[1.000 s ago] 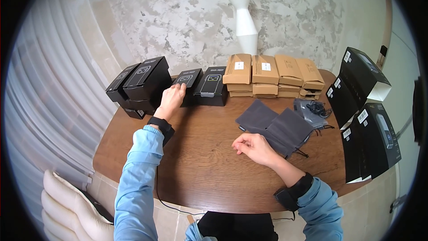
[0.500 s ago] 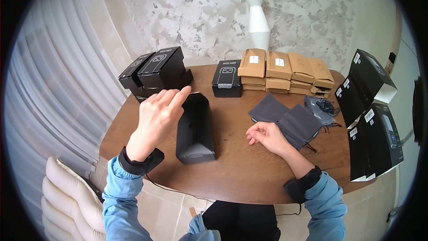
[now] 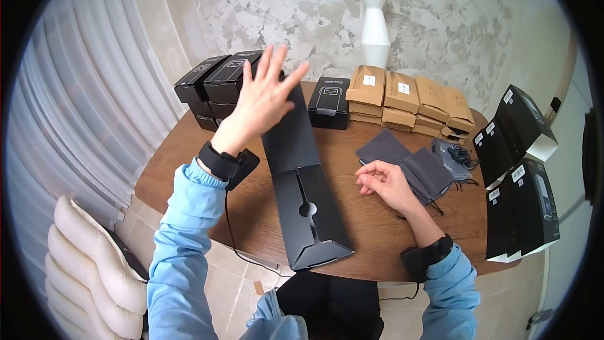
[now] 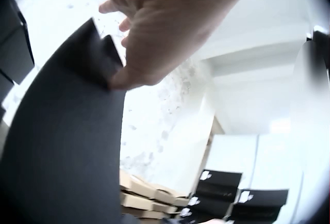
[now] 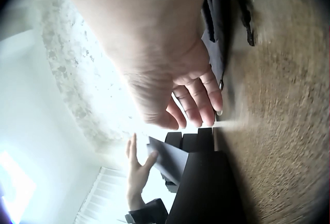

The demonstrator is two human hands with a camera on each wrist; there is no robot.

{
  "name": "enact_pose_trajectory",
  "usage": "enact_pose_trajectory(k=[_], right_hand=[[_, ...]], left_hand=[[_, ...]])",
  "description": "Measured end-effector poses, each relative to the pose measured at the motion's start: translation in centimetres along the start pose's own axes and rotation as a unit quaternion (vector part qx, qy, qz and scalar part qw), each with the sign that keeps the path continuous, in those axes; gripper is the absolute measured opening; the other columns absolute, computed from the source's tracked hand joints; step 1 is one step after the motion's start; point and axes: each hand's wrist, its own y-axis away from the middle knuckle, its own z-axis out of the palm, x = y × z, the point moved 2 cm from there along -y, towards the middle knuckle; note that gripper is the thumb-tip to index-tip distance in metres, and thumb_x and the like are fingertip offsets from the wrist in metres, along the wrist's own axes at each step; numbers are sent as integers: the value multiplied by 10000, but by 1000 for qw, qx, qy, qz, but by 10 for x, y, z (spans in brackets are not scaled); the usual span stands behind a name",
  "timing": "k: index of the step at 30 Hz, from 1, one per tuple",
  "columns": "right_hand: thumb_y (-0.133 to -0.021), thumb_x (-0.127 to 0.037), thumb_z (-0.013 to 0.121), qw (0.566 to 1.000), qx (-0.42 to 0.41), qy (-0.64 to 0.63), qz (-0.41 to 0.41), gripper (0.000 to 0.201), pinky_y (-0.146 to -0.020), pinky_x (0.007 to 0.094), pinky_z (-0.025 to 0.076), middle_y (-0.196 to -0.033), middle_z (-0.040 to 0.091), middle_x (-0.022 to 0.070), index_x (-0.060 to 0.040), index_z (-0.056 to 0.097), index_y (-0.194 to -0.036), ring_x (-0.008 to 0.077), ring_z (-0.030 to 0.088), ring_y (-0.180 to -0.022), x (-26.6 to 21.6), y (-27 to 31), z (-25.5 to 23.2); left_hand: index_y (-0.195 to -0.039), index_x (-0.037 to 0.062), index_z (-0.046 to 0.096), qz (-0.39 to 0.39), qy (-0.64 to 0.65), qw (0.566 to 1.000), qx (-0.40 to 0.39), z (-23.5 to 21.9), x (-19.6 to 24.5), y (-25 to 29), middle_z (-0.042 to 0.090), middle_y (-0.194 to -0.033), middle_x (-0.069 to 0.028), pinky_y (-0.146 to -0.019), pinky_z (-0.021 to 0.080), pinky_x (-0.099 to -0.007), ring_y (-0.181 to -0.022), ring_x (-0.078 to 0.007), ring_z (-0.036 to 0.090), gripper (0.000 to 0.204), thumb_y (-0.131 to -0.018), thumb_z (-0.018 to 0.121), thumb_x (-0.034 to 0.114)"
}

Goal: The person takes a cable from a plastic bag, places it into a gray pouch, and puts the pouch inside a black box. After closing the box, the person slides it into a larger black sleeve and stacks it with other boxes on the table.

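Observation:
A black cardboard box (image 3: 328,204) lies lengthwise on the table with its lid (image 3: 290,141) raised. Inside shows a black panel with a slot and a round hole. My left hand (image 3: 263,101) is at the raised lid's top edge, fingers spread; in the left wrist view the thumb overlaps the edge of the lid (image 4: 62,136). Right of the box, my right hand (image 3: 391,187) rests at the table, fingers loosely bent and holding nothing. Dark grey drawstring pouches (image 3: 426,171) lie just beyond it.
Stacked black boxes (image 3: 223,85) stand at the back left, and one more black box (image 3: 329,102) at the back middle. Brown cartons (image 3: 399,94) are stacked beside it. A plastic bag with a black cable (image 3: 458,156) lies near the pouches. Larger black boxes (image 3: 522,208) line the right edge.
My left hand brought a black box from the back row to the front of the table. Its lid has since swung up and back. The right hand has stayed near the pouches.

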Motion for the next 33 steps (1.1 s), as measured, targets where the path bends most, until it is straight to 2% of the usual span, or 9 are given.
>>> enact_pose_trajectory(k=[4,7,10,13,18,23,25,29,33], right_hand=[[-862,-88,624,999,-10,40,-10,137,-585,199,450,-788,614,13,6,650,-959,41,554,-660,-5,3,3],[-840,-101,651,980,-30,151,-129,133,-593,209,437,-759,564,-7,-44,683,-956,47,525,-662,-29,12,16],[-829,-193,668,948,-83,211,-223,185,-621,280,434,-792,513,51,-95,698,-982,153,515,-685,-53,27,47],[-831,-325,657,878,-109,350,-308,277,-659,352,458,-835,479,81,-98,687,-988,241,528,-760,-55,35,72],[-872,-332,602,875,-79,372,-298,264,-651,373,452,-868,480,92,-80,669,-915,266,553,-776,-59,36,77],[-905,-279,571,922,-18,272,-273,270,-596,370,456,-828,536,113,-25,638,-838,277,578,-691,-60,30,51],[-892,-234,603,939,0,249,-239,295,-559,339,434,-656,530,113,11,644,-732,265,560,-592,-60,26,36],[-853,-214,652,976,-20,198,-92,265,-475,291,382,-557,533,113,26,641,-740,149,464,-484,-51,20,23],[-893,-330,578,941,-59,327,-56,394,-537,365,434,-591,575,139,19,584,-710,256,570,-551,-48,21,31]], left_hand=[[-1330,165,470,-10,163,967,-194,10,8,32,378,-1397,-212,-1030,379,-470,-1331,-374,314,542,-845,647,328],[-1216,110,566,-13,207,975,-85,3,20,66,503,-1246,-178,-865,492,-411,-1148,-336,504,387,-849,642,210],[-1019,63,644,-38,307,951,-28,-16,37,92,553,-1006,-109,-783,489,-404,-965,-300,560,211,-811,652,99],[-939,40,655,31,407,911,-65,-32,54,111,525,-1092,-131,-860,462,-379,-1062,-308,506,156,-814,647,132],[-975,47,661,59,429,888,-157,-27,67,130,329,-1392,-242,-1059,287,-491,-1335,-427,245,281,-932,531,292],[-945,39,670,47,449,884,-119,-37,61,135,313,-1413,-240,-1069,255,-512,-1342,-424,242,309,-932,520,308],[-888,27,680,18,422,904,-67,-44,51,142,341,-1399,-234,-1074,247,-510,-1337,-417,260,311,-916,540,304],[-796,18,664,-80,385,919,1,-44,45,166,466,-1295,-190,-948,434,-474,-1244,-395,414,158,-808,681,175],[-986,11,647,-115,373,919,-53,-29,52,186,553,-1229,-189,-933,458,-418,-1203,-357,493,244,-797,697,158]])
